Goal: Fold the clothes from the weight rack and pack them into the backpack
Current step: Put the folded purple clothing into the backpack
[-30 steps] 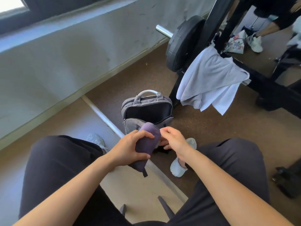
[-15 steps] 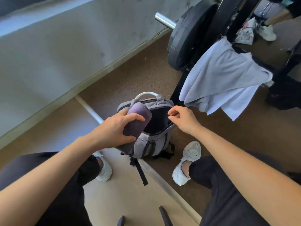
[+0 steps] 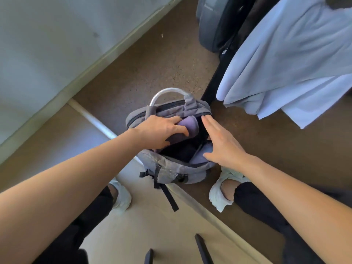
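Note:
A grey backpack [image 3: 171,170] stands open on the brown floor between my feet, its white handle on the far side. My left hand [image 3: 158,130] grips a folded purple garment [image 3: 187,124] and holds it inside the bag's mouth. My right hand [image 3: 222,141] lies flat with straight fingers against the right edge of the opening. A pale blue-white shirt [image 3: 289,60] hangs over the black weight rack [image 3: 215,80] at the upper right.
A dark weight plate [image 3: 211,25] sits on the rack at the top. A grey wall [image 3: 57,44] runs along the left. My white shoes [image 3: 221,195] flank the bag. A pale mat [image 3: 152,225] covers the near floor.
My left hand has carried the purple garment forward from my lap and down into the bag. My right hand let go of the bag's rim and flattened. The view leaned closer.

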`<action>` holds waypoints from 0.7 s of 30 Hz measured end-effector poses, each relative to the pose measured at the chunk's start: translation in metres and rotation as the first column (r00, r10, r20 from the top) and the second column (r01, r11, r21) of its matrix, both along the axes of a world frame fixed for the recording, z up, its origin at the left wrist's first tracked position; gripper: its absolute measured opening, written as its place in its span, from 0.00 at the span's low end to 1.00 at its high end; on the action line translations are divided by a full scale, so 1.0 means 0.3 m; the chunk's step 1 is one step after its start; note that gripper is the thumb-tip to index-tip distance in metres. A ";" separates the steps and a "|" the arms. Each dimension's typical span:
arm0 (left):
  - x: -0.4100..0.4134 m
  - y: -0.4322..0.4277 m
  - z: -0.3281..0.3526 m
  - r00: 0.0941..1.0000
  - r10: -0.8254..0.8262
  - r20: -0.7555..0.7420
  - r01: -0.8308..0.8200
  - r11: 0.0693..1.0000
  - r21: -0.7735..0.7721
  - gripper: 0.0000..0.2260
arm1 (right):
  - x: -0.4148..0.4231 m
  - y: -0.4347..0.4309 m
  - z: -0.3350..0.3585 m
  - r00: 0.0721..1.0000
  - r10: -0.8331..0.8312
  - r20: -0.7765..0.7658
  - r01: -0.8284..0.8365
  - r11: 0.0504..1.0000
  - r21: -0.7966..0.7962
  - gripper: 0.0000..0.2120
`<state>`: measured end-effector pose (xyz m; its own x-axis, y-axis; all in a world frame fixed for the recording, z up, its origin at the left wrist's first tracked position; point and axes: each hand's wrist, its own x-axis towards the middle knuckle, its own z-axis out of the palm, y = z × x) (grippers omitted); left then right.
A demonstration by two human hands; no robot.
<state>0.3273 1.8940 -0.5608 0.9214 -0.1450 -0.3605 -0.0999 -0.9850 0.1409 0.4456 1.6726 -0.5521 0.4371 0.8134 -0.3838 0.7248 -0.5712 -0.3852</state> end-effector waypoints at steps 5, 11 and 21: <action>0.004 -0.086 -0.165 0.983 -0.032 -0.180 0.041 0.998 0.044 0.28 | 0.009 0.001 -0.002 0.998 0.055 0.034 -0.054 0.998 -0.031 0.58; 0.002 -0.274 -0.317 0.952 0.085 -0.296 -0.050 0.991 0.124 0.24 | 0.023 0.013 -0.020 0.983 0.143 0.112 -0.135 0.988 -0.079 0.64; 0.005 -0.440 -0.412 0.819 0.298 -0.490 -0.282 0.953 0.108 0.25 | 0.007 0.031 0.004 0.969 0.202 0.143 -0.179 0.971 -0.157 0.64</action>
<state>0.3288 1.7619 -0.6843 0.6158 0.1187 -0.7789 0.2664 -0.9617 0.0641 0.4478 1.6818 -0.5510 0.3432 0.8298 -0.4400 0.8705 -0.4570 -0.1827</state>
